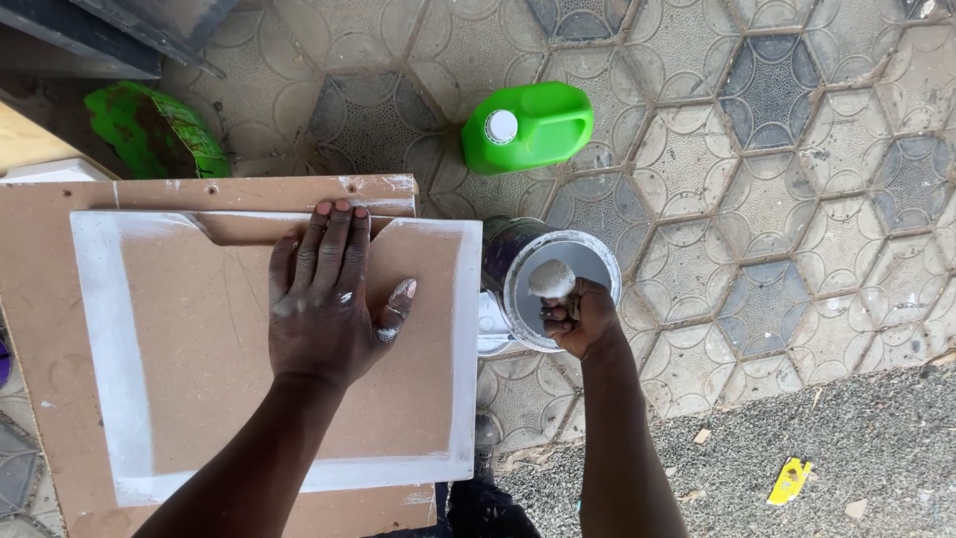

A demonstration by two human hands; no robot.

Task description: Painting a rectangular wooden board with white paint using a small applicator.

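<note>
My left hand [324, 299] lies flat, fingers together, on a brown fibreboard panel [199, 349] whose edges are painted white. The panel has a notch at its top edge near my fingertips. It rests on a larger bare brown board [30, 299]. My right hand [581, 319] is closed around a white, paint-soaked wad or brush head [551, 278], holding it over the open paint tin [588, 254] just right of the panel. White paint smears both hands.
A green plastic jerrycan [533, 125] with a white cap lies on the patterned hexagonal paving behind the tin. A green sheet-like object [149, 130] lies at the upper left. Gravel and a yellow scrap [789, 480] are at lower right.
</note>
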